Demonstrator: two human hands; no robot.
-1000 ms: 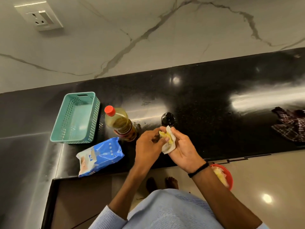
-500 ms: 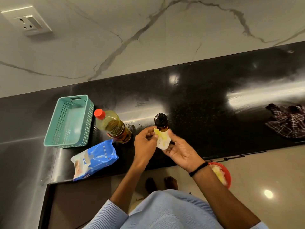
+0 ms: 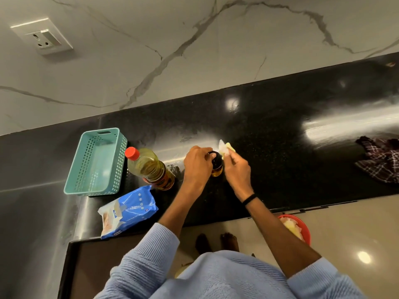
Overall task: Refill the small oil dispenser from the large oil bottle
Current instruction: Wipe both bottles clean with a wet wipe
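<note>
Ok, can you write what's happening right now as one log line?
left hand: grips small dispenser at top | right hand: holds tissue beside it | large oil bottle: standing, capped

Home kitchen: black granite counter (image 3: 280,147), marble backsplash (image 3: 151,50).

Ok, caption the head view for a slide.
Left hand grips the small oil dispenser; right hand holds a tissue beside it.

countertop (image 3: 280,147): black, finely speckled
wall (image 3: 194,61): pale grey marble, dark veins
basket (image 3: 122,160): teal, perforated grid
large oil bottle (image 3: 149,167): red cap, yellow oil, red-orange label
small oil dispenser (image 3: 217,168): black top, amber oil
tissue (image 3: 224,148): white, yellow stain
packet (image 3: 129,210): blue and white
cloth (image 3: 382,162): dark checked
bowl (image 3: 306,231): red
</note>
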